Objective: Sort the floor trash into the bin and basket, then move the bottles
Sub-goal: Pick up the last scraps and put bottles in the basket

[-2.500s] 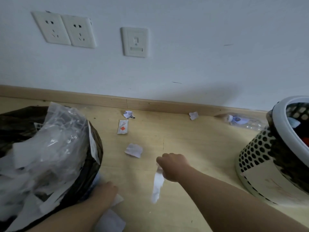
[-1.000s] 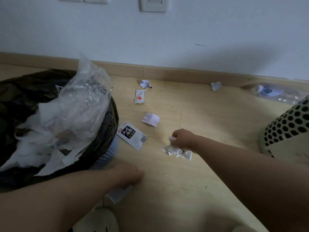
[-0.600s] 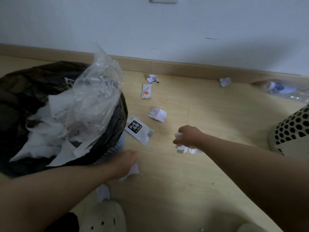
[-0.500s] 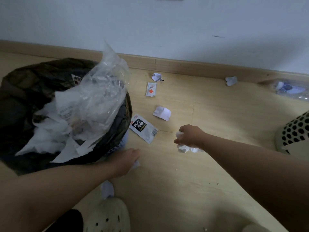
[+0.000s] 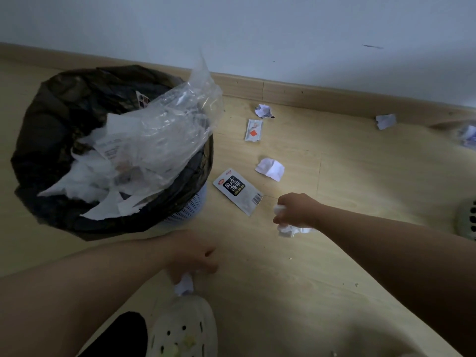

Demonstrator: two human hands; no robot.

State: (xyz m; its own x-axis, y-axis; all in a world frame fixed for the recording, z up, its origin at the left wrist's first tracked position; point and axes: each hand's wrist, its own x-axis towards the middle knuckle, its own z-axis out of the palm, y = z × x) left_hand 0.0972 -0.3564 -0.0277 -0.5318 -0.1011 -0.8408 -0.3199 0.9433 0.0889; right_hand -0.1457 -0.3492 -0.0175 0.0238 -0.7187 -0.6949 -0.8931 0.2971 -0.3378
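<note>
The bin [image 5: 64, 202], lined with a black bag, stands at the left, heaped with white paper and clear plastic. My left hand [image 5: 192, 256] is in front of it, fingers closed on a small white paper scrap [image 5: 183, 286] above my shoe. My right hand [image 5: 296, 210] grips a crumpled white tissue [image 5: 291, 230] just above the floor. On the floor lie a black-and-white sachet [image 5: 238, 190], a folded white paper [image 5: 270, 169], a small red-marked packet [image 5: 253, 130] and two crumpled scraps [image 5: 262, 110] [image 5: 385, 121]. A clear bottle [image 5: 467, 134] lies at the right edge by the skirting.
The perforated basket [image 5: 467, 217] shows only as a sliver at the right edge. A white clog [image 5: 180, 328] on my foot is at the bottom centre. A wooden skirting board [image 5: 309, 95] and white wall close off the far side.
The camera has tilted down and shifted left. My left hand pulled back from beside the bin with a paper scrap. My right hand crumpled the tissue strip and still holds it.
</note>
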